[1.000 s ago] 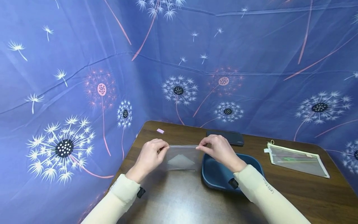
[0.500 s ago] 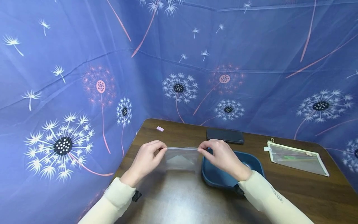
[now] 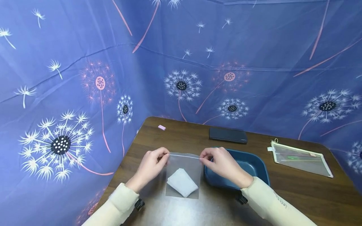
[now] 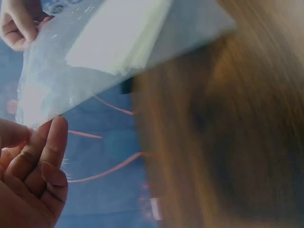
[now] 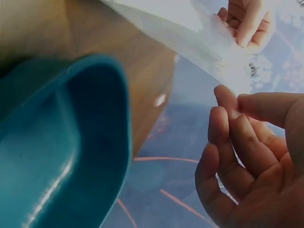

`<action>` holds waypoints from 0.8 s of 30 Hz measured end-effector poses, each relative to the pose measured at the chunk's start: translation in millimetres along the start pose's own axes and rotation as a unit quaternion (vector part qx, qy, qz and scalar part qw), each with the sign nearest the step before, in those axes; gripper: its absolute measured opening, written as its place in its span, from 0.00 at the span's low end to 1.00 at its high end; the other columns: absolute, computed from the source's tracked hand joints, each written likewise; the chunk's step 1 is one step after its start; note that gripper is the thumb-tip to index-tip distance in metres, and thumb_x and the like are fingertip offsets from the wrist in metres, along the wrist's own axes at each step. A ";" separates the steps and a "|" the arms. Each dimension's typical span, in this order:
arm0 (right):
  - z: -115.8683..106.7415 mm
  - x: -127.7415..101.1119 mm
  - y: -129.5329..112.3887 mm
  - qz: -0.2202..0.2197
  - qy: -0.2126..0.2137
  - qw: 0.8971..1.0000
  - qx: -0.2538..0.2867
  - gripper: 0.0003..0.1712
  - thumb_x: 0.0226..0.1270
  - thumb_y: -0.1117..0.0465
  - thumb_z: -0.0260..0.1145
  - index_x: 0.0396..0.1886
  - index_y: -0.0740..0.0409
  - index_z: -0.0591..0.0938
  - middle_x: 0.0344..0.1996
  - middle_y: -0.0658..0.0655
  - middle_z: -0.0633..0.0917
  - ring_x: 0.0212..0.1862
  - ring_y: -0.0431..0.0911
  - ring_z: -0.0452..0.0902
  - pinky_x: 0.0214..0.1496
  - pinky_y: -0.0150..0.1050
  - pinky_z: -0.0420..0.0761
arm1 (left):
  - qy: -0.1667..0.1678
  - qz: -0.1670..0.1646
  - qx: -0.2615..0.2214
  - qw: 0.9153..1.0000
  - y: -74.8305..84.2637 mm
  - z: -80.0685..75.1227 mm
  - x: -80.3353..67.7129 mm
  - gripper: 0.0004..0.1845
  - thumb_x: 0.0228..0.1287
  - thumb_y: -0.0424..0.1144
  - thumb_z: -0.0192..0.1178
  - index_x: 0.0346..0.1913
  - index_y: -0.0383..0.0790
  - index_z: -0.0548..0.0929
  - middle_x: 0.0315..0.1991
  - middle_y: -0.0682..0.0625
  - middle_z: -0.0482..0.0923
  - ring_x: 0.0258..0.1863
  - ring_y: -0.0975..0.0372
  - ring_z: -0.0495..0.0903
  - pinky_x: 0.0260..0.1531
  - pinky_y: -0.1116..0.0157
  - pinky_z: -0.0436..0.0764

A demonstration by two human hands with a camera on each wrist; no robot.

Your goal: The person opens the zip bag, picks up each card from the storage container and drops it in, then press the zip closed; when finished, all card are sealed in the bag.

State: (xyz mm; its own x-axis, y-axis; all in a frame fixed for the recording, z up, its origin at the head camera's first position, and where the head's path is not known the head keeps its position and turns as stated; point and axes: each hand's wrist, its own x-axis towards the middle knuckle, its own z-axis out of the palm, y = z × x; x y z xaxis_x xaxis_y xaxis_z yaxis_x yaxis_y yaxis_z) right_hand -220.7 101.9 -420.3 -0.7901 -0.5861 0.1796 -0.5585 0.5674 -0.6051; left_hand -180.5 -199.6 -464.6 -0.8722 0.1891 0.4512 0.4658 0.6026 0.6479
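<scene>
The left hand (image 3: 149, 165) and right hand (image 3: 223, 163) each pinch a top corner of the clear bag (image 3: 183, 175); below their grip a folded white pad (image 3: 182, 182) already lies inside; the top edge between them looks stretched, seemingly not yet pressed closed.

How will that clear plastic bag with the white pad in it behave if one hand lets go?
The bag looks thin and floppy, so it would probably swing. The pad sits low, likely weighing down the bottom. Its film seems slippery.
</scene>
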 end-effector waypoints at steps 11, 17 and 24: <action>11.8 52.6 36.8 0.015 -0.024 0.983 -0.182 0.04 0.67 0.63 0.72 0.31 0.53 0.90 0.23 0.45 0.84 0.22 0.38 0.74 0.26 0.39 0.78 | -0.038 -0.029 0.106 0.993 -40.6 33.0 43.4 0.06 0.72 0.34 0.64 0.40 0.45 0.91 0.29 0.60 0.84 0.22 0.68 0.73 0.29 0.64 0.77; 20.0 68.4 56.9 0.017 -0.038 0.973 -0.225 0.09 0.62 0.71 0.69 0.29 0.55 0.92 0.25 0.50 0.88 0.22 0.40 0.75 0.28 0.43 0.80 | -0.067 -0.063 0.134 0.987 -59.0 57.8 62.2 0.07 0.70 0.35 0.65 0.41 0.44 0.93 0.37 0.53 0.90 0.31 0.62 0.84 0.36 0.57 0.82; 27.5 82.5 68.4 0.082 -0.073 0.964 -0.240 0.09 0.66 0.68 0.70 0.29 0.54 0.92 0.24 0.51 0.88 0.25 0.44 0.76 0.34 0.51 0.81 | -0.089 -0.104 0.161 0.977 -75.7 77.9 67.8 0.06 0.69 0.35 0.66 0.41 0.44 0.93 0.39 0.51 0.90 0.39 0.55 0.88 0.42 0.52 0.84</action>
State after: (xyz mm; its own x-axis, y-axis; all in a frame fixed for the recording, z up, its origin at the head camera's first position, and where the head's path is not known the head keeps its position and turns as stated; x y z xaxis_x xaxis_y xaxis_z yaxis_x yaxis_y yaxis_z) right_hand -317.2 76.4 -468.2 -0.8539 -0.5201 -0.0199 -0.5086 0.8419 -0.1804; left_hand -286.6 -172.0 -530.8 -0.9683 0.1518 0.1982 0.2304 0.8496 0.4745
